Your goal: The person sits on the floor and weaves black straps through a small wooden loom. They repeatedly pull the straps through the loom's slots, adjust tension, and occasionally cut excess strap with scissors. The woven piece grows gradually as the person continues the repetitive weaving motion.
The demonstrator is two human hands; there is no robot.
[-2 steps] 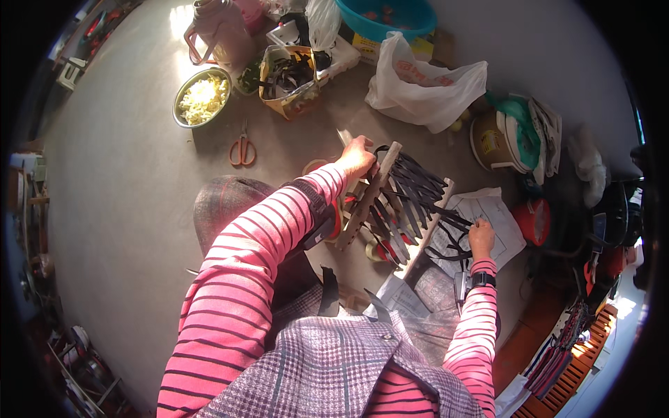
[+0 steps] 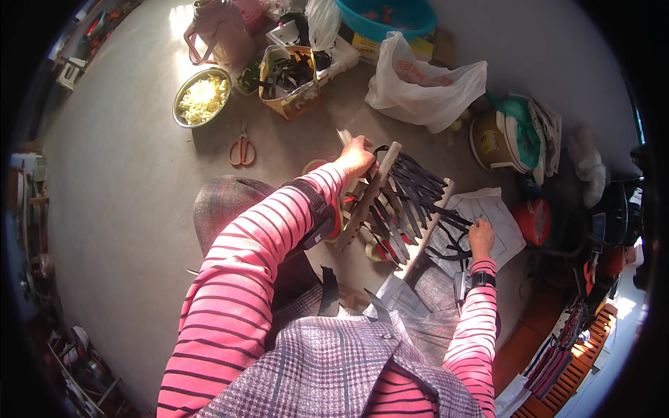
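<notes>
Between my knees stands a small wooden frame (image 2: pixel 422 244), its two slatted bars tilted. Black straps (image 2: pixel 411 182) run in a crossing, partly woven band from one bar to the other. My left hand (image 2: pixel 357 157) is closed at the far end of the left bar, gripping the frame; its fingertips are partly hidden. Out to the right, my right hand (image 2: pixel 481 238) is closed on a loose black strap (image 2: pixel 453 217) that stretches from the band. More strap loops (image 2: pixel 449 251) dangle beside that hand, over a pale printed sheet (image 2: pixel 498 223).
Orange-handled scissors (image 2: pixel 242 150) lie on the floor ahead. Beyond them are a bowl of pale yellow food (image 2: pixel 202 97), a jug (image 2: pixel 221 38) and a box of black strips (image 2: pixel 287 104). A white plastic bag (image 2: pixel 425 83), a bucket (image 2: pixel 491 143) and a red container (image 2: pixel 535 221) stand rightward.
</notes>
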